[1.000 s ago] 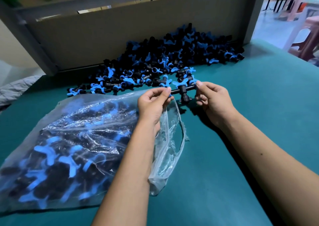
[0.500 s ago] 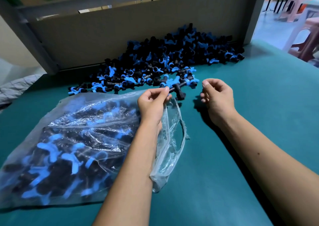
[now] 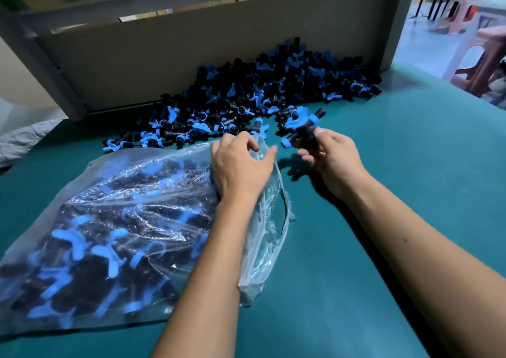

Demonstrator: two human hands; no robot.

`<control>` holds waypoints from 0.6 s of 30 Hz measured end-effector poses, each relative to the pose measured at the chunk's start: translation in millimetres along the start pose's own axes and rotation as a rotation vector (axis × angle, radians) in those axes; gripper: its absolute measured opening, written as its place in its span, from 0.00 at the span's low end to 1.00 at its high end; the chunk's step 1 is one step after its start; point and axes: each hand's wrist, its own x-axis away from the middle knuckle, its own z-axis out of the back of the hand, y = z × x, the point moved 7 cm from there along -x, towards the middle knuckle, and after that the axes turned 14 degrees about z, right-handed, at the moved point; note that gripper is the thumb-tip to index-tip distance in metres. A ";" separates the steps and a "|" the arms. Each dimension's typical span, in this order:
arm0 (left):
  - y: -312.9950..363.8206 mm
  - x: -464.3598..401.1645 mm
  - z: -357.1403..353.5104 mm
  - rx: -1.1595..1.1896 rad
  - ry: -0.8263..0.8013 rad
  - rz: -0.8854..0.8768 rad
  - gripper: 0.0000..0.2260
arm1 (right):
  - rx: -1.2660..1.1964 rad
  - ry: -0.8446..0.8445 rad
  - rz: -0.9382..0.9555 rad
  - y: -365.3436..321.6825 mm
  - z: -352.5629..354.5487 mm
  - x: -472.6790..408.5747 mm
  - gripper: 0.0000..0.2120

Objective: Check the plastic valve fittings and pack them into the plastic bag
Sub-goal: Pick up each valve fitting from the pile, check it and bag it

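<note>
Teal table (image 3: pixel 383 220) fills the view. At 12 o'clock, a grey board (image 3: pixel 191 56) stands upright along the far edge. At 2 o'clock beyond the table, pink plastic stools (image 3: pixel 482 56), blurred.

Plastic bag (image 3: pixel 115 220), clear, lies flat at 8 o'clock from frame centre, holding many black fittings with blue handles. Its open mouth faces 3 o'clock, rim crumpled just beside the left forearm.

Loose pile of valve fittings (image 3: pixel 260 92), black bodies and blue handles, heaped against the board from 11 to 1 o'clock. The near edge of the pile trails out toward the bag's top edge.

Left hand (image 3: pixel 241 166): palm down over the bag's upper rim near the mouth. Fingers loosely curled and spread, thumb out toward 3 o'clock. Fingertips lie at the plastic film; whether they pinch it cannot be told, as the fingertips are blurred.

Right hand (image 3: pixel 334 155): at 3 o'clock from the left hand, well clear of it, raised just above the table. Fingers and thumb are curled round one valve fitting (image 3: pixel 301 130), gripping its black body. The fitting's blue handles stick out toward 10 o'clock and 12 o'clock, one black stub end points to 1 o'clock. The held fitting sits at the near edge of the pile, just at 2 o'clock from the bag mouth. Some motion blur on this hand.
</note>
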 end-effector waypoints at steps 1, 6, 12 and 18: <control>2.8 0.3 -1.0 -0.146 -0.001 -0.027 0.16 | -0.072 0.012 -0.050 1.0 3.0 -1.1 0.12; 5.8 3.3 -0.2 -0.294 -0.004 0.044 0.27 | -0.140 -0.026 -0.125 4.2 5.3 -1.4 0.13; 15.4 -12.5 40.4 0.177 -0.030 0.071 0.04 | -0.035 -0.342 -0.009 -5.7 -14.1 8.8 0.06; 43.9 -11.9 67.8 0.408 0.011 0.010 0.03 | 0.187 -0.704 0.127 -16.7 -84.1 51.9 0.08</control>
